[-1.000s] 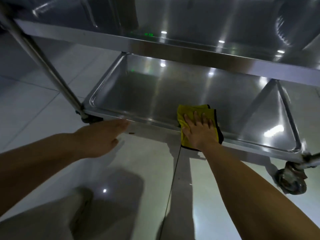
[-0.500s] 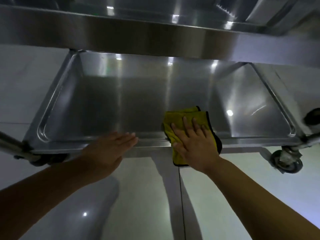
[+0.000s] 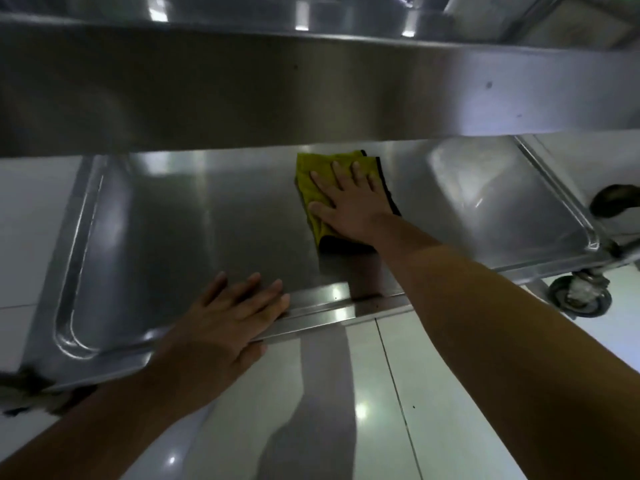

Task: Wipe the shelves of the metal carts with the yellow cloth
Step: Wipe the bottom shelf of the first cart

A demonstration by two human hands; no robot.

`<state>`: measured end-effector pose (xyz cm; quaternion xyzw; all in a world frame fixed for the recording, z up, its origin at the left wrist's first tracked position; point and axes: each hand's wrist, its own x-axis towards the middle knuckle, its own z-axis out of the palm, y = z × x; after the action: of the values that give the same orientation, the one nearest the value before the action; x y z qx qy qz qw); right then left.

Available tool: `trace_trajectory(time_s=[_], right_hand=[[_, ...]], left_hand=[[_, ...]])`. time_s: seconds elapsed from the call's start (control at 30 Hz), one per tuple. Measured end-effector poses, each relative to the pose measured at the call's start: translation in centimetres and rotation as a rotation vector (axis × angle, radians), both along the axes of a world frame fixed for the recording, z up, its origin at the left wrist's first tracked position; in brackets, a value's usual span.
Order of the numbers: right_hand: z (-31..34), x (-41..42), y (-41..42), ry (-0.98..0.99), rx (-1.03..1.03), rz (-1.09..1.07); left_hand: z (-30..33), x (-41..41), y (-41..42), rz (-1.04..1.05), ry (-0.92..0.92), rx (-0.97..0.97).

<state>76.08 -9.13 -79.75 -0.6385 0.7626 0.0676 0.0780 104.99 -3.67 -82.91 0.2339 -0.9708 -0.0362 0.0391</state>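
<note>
1. Fingers (image 3: 337, 173) of the right hand (image 3: 349, 206) are lying straight and spread, pressing flat on the yellow cloth (image 3: 313, 188) without curling round it
2. Yellow cloth, folded and showing a dark edge on its right and near sides, is lying on the lower shelf (image 3: 194, 230) of the metal cart, right of the shelf's middle and toward the back, just below the front lip of the upper shelf (image 3: 311, 88)
3. Left hand (image 3: 221, 323) is resting on the shelf's near rim with its fingers straight and close together, reaching onto the shelf surface and gripping nothing
4. Caster wheel (image 3: 580, 299) is showing under the shelf's right corner, sitting on the pale tiled floor (image 3: 381, 410)
</note>
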Motion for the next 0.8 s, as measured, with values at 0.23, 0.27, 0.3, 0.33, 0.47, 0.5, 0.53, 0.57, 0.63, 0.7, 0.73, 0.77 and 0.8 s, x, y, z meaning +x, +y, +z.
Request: trace_trajectory(time_s=[0.23,0.27,0.3,0.33,0.47,0.5,0.53,0.57,0.63,0.7,0.73,0.77,0.8], right_hand=[[0.1,0.0,-1.0,-0.008,0.037,-0.082],[0.1,0.5,-0.4,-0.008,0.040,-0.071],[0.0,1.1,0.4,-0.005,0.039,-0.056],[-0.2,1.6,1.3,0.001,0.030,-0.034],[-0.4,4.0,6.0,0.038,0.013,0.064],[-0.2,4.5,7.4,0.042,0.019,0.086],[0.0,5.0,8.8,0.037,0.034,0.117],[0.1,5.4,10.4,0.031,0.058,0.159],[0.5,6.1,13.0,0.024,0.083,0.257],[0.7,6.4,14.4,0.012,0.093,0.318],[0.7,6.6,14.5,0.008,0.082,0.323],[0.7,6.8,13.9,0.004,0.049,0.316],[0.7,6.9,12.9,0.005,0.021,0.302]], left_hand=[[-0.5,0.2,-0.2,-0.022,0.041,-0.001],[-0.5,0.2,-0.3,-0.015,0.041,0.002],[-0.4,0.2,-0.3,-0.009,0.046,0.002],[-0.3,0.2,-0.3,-0.003,0.049,0.008],[0.3,-0.1,-0.2,0.021,0.067,0.016],[0.5,-0.1,-0.2,0.052,0.089,0.035],[0.9,-0.1,-0.3,0.084,0.084,0.058],[1.2,0.3,-0.6,0.103,0.055,0.051],[1.8,1.7,-1.3,0.115,-0.063,0.012],[1.7,3.6,-1.8,0.146,-0.123,-0.011],[1.5,4.4,-1.8,0.172,-0.130,-0.007],[1.3,5.0,-1.8,0.196,-0.127,-0.011],[1.0,5.2,-1.7,0.214,-0.127,-0.007]])
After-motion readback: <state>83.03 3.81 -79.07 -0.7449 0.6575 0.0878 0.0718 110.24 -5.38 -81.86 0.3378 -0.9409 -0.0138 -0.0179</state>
